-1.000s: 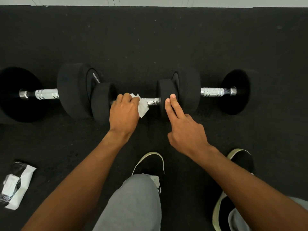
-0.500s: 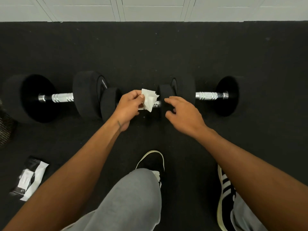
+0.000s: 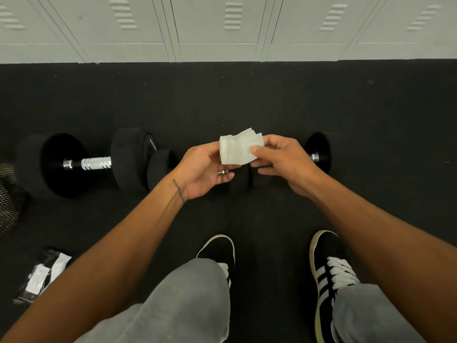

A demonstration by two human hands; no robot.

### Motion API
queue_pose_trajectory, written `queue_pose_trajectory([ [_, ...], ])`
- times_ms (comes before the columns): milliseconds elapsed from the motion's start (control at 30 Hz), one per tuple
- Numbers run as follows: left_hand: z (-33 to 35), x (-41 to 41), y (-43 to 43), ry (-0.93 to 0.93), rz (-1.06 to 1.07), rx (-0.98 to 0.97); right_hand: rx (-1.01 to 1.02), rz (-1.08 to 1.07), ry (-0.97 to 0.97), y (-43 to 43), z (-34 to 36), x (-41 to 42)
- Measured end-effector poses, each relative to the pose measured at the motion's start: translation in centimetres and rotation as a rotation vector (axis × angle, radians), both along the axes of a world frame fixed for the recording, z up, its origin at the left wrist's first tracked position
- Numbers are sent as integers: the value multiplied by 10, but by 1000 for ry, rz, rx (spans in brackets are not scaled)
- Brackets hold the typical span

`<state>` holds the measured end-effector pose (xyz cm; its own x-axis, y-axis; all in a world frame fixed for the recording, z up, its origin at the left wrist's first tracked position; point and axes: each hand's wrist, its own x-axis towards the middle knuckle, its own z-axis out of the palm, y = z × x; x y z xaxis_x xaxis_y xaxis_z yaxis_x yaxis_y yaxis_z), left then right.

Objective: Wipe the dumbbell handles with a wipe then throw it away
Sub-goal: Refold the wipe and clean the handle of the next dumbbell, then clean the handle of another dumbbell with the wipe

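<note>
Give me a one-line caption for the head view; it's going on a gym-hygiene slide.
Both hands, left hand and right hand, hold a white wipe above dumbbells on black floor.

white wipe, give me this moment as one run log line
object: crumpled white wipe | held by: left hand and right hand | position: raised above black dumbbells | contact with handles: none | thrown away: not yet

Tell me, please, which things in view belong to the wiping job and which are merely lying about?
Part of the job:
wipe, held by left hand and right hand
left dumbbell
small dumbbell
right dumbbell

Lying about:
wipe packet
mesh object
lockers
</note>
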<state>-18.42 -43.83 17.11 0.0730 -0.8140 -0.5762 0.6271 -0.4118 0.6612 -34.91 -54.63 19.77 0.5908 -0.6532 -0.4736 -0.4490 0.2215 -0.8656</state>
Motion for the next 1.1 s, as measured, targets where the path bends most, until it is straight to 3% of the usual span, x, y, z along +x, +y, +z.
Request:
queue_pose_trajectory([
  [100, 5, -5, -4, 53, -86, 11, 16, -56, -4, -5, 3, -12],
  [367, 10, -29, -11, -219, -52, 43, 183, -176, -49, -10, 7, -42],
  [667, 10, -55, -28, -295, -89, 139, 221, -258, -81, -15, 4, -71],
  [900, -5, -68, -46, -252, -129, 113, 288, -314, -70, -17, -15, -84],
  [1100, -19, -76, -65, -487, 34, 169, 216, -462, -27, -10, -42, -75],
])
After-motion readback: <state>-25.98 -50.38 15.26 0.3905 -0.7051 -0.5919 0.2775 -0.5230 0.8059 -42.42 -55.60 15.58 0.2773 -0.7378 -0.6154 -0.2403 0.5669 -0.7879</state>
